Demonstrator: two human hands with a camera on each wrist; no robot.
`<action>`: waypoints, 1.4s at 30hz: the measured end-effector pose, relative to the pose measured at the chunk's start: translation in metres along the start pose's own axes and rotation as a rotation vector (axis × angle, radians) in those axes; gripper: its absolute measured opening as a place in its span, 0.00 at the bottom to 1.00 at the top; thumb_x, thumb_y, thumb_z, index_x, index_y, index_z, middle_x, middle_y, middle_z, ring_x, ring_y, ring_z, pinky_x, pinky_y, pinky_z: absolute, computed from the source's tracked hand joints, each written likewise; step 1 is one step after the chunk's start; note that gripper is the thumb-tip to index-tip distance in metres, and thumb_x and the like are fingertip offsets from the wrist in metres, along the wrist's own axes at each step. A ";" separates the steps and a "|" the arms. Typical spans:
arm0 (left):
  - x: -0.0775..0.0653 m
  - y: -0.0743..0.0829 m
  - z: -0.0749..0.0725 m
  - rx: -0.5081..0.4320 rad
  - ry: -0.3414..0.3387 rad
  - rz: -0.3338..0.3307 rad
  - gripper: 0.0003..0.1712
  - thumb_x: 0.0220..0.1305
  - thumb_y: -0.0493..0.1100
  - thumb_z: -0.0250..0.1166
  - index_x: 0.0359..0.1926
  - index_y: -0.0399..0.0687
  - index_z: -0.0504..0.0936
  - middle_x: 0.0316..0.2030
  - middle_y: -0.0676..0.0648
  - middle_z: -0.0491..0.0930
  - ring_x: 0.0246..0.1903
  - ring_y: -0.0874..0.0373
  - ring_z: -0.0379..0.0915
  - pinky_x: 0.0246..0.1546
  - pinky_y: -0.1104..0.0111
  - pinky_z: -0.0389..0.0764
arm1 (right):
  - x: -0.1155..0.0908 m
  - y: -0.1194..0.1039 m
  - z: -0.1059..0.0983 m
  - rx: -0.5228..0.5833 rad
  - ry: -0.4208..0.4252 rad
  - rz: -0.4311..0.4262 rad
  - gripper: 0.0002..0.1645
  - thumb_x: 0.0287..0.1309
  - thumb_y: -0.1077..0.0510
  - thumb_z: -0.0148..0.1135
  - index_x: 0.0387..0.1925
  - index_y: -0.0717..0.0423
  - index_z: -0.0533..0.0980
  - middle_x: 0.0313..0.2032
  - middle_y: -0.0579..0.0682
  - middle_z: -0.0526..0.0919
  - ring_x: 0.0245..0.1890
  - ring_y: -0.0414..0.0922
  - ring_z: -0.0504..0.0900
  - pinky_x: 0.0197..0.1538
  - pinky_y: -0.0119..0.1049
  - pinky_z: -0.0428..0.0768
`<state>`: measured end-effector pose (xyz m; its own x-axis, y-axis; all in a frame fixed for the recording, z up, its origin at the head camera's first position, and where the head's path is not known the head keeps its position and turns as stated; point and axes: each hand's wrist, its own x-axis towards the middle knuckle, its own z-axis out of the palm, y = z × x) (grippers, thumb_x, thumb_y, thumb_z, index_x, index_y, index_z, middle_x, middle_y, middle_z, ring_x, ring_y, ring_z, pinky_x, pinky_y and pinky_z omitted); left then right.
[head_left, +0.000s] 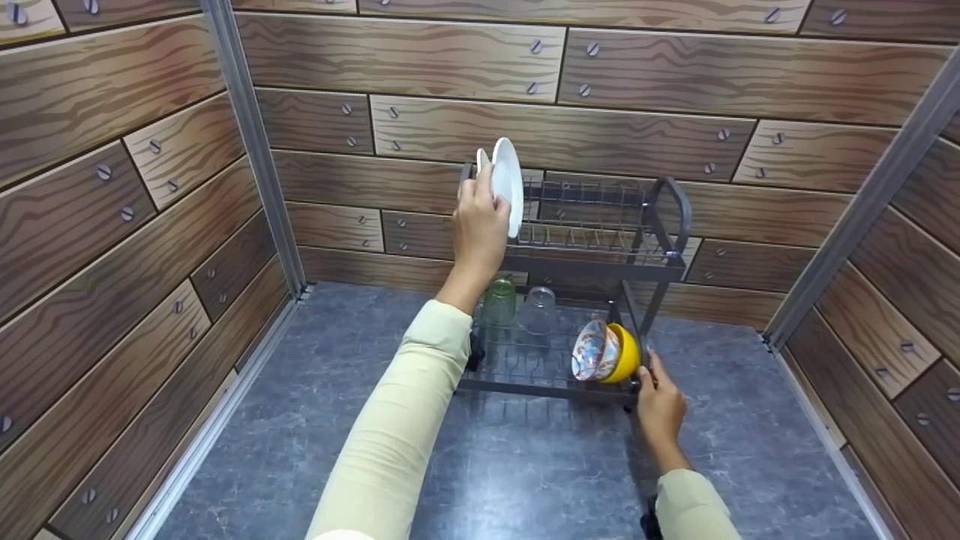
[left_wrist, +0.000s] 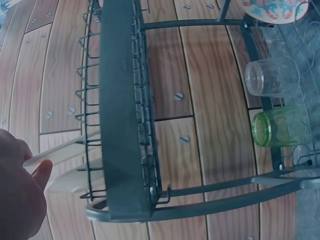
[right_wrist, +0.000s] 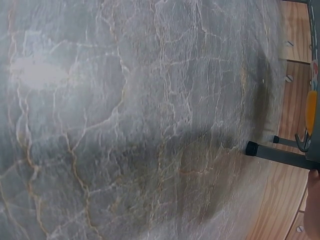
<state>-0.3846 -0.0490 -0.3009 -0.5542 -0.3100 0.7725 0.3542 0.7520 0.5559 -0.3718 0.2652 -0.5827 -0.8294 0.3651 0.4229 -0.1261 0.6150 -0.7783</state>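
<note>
My left hand (head_left: 481, 225) pinches the edge of a white plate (head_left: 508, 184), which stands upright at the left end of the dish rack's (head_left: 592, 268) top tier. Just left of it is a second white plate (head_left: 481, 157), partly hidden by the fingers. In the left wrist view, thumb and fingers meet on the plate (left_wrist: 60, 152) beside the wire slots. Low on the right, my right hand (head_left: 661, 405) grips the rack's lower corner, near a foot of the frame (right_wrist: 282, 156). Close to those fingers, a yellow bowl (head_left: 625, 354) and a patterned bowl (head_left: 591, 351) lean together.
On the lower tier stand a green glass (head_left: 499, 301) and a clear glass (head_left: 538, 311), toward the back left. The rack rests on a grey marbled floor (head_left: 352, 420). Wood-patterned walls (head_left: 465, 127) enclose it at the back and both sides.
</note>
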 end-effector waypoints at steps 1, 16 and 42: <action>-0.001 0.000 0.000 -0.004 -0.004 -0.007 0.26 0.64 0.34 0.63 0.64 0.42 0.78 0.41 0.41 0.80 0.40 0.47 0.80 0.41 0.59 0.83 | 0.000 0.000 0.000 0.001 -0.001 0.000 0.25 0.72 0.55 0.58 0.68 0.53 0.73 0.55 0.64 0.83 0.52 0.62 0.82 0.56 0.59 0.76; -0.007 -0.007 0.014 -0.123 -0.057 -0.046 0.23 0.66 0.35 0.62 0.63 0.46 0.80 0.36 0.42 0.78 0.34 0.50 0.77 0.39 0.60 0.81 | -0.002 0.001 0.000 -0.015 -0.026 0.023 0.26 0.74 0.53 0.55 0.70 0.50 0.70 0.53 0.64 0.84 0.48 0.60 0.83 0.47 0.55 0.78; -0.011 0.001 0.018 0.080 -0.076 0.029 0.28 0.65 0.33 0.61 0.67 0.42 0.74 0.41 0.39 0.82 0.38 0.43 0.85 0.38 0.56 0.85 | -0.001 -0.001 -0.001 -0.009 -0.026 0.018 0.26 0.74 0.54 0.55 0.70 0.51 0.71 0.53 0.64 0.84 0.49 0.61 0.83 0.50 0.56 0.78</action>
<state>-0.3913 -0.0342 -0.3144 -0.6012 -0.2447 0.7607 0.3114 0.8050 0.5050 -0.3701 0.2652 -0.5818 -0.8452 0.3585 0.3964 -0.1057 0.6148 -0.7816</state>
